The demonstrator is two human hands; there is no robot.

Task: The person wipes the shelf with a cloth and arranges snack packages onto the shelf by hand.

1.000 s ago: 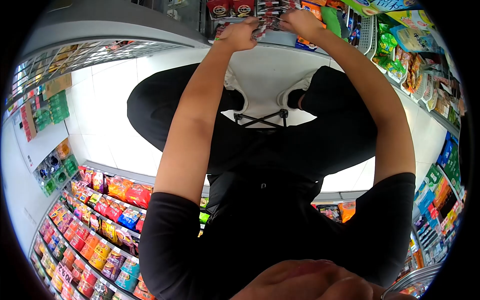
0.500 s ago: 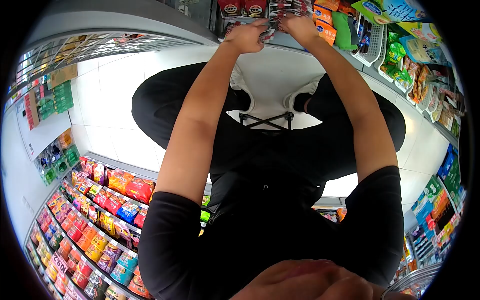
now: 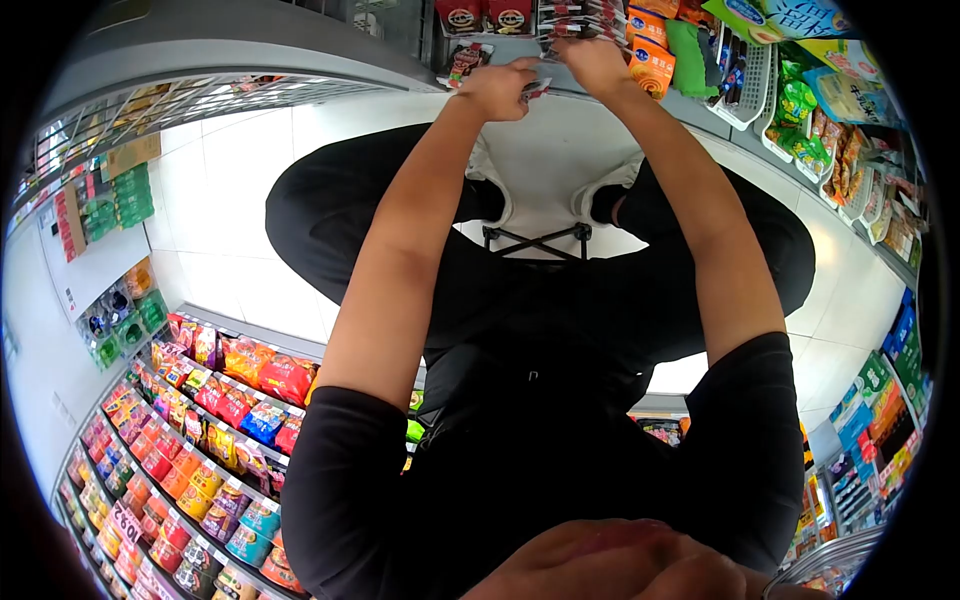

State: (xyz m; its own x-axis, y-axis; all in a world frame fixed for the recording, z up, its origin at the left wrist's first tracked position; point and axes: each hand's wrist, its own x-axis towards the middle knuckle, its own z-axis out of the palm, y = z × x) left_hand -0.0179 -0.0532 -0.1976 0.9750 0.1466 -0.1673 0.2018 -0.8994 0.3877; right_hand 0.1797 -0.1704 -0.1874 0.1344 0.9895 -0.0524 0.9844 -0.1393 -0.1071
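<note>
My left hand (image 3: 497,91) is at the front edge of a low shelf, closed around a small snack packet (image 3: 538,88) whose end pokes out beyond the fingers. Its index finger stretches to the right. Just right of it, my right hand (image 3: 596,66) pinches at the near end of a row of red, black and silver snack packets (image 3: 582,22); the fingertips are partly hidden against them. One dark red packet (image 3: 468,62) lies flat beside my left hand. Behind it stand two red packs (image 3: 485,17) with round labels.
Orange packets (image 3: 651,66), a green bag (image 3: 690,60) and white baskets (image 3: 745,95) of snacks line the shelf to the right. A wire rack (image 3: 190,95) stands at left. Shelves of bagged and cup foods (image 3: 190,465) are at lower left. A folding stool frame (image 3: 537,243) is beneath me.
My left hand has shifted slightly down and right, exposing more of the dark red packet. My right hand has moved slightly left and down by the packet row.
</note>
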